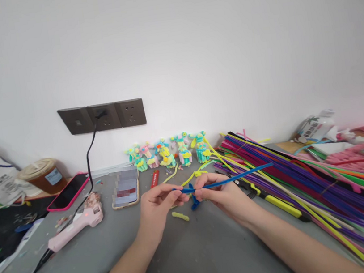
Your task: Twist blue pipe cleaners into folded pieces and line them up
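1. The blue stem is above the table, between and across the 2 hands, its long axis running left to right.
2. Left hand: thumb and fingers pinched on the stem's left part.
3. Right hand: pinched on it too, and nearer the long free tail, which points rightward, slightly up.
4. Short blue bends hang between the 2 grips.

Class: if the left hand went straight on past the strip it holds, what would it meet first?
Probably the right hand, close by along the blue strip, though depth is unclear.
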